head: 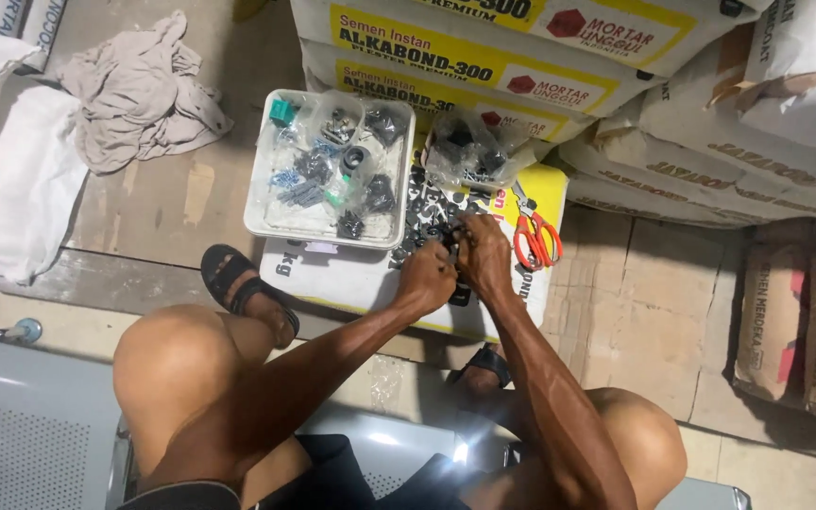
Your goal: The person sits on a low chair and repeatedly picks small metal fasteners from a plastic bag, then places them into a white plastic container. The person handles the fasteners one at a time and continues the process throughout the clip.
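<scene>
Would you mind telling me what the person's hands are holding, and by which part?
Both the left hand and right hand pinch a small dark part between their fingertips; the exact place of hold cannot be told.

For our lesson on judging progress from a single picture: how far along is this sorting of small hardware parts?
Done: the white tray already holds several filled clear bags. In hand: the left hand and right hand meet over one small dark part; what it is cannot be told. Left: a loose pile of dark parts on the sack, beside orange-handled scissors.
</scene>
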